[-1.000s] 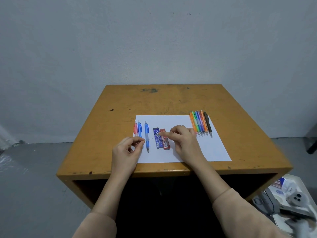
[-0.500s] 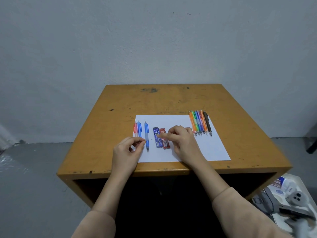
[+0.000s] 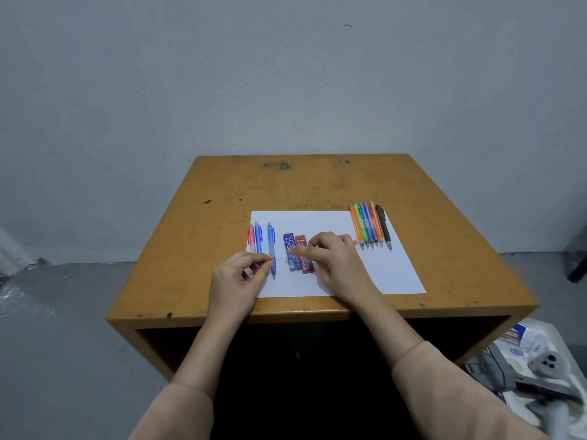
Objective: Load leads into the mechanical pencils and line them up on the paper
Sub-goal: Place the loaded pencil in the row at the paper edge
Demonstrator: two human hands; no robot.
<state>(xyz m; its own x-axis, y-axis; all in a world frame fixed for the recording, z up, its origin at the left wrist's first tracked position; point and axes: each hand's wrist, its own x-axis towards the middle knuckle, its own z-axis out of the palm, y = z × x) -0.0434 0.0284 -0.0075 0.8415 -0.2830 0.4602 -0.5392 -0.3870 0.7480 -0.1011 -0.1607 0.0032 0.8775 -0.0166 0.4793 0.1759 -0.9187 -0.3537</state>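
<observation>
A white paper (image 3: 390, 274) lies on the wooden table (image 3: 317, 185). Along its left edge lie a red pencil (image 3: 251, 238) and two blue pencils (image 3: 258, 239) (image 3: 271, 246). In the middle sit a blue lead case (image 3: 289, 249) and a red lead case (image 3: 305, 265). My left hand (image 3: 238, 277) pinches a thin lead (image 3: 281, 257) that points right. My right hand (image 3: 333, 262) grips a pencil whose pink tip (image 3: 355, 244) sticks out on the right, with its open end near the lead. A row of several coloured pencils (image 3: 367, 227) and a black pencil (image 3: 383, 228) lies at the paper's right.
A grey wall stands right behind the table. On the floor at the lower right is a white tray (image 3: 559, 338) holding gadgets and small boxes. A dark object (image 3: 576, 265) stands at the far right edge.
Hardly anything: both hands stay close together over the paper, with the right hand shifting only slightly by the lead's free end.
</observation>
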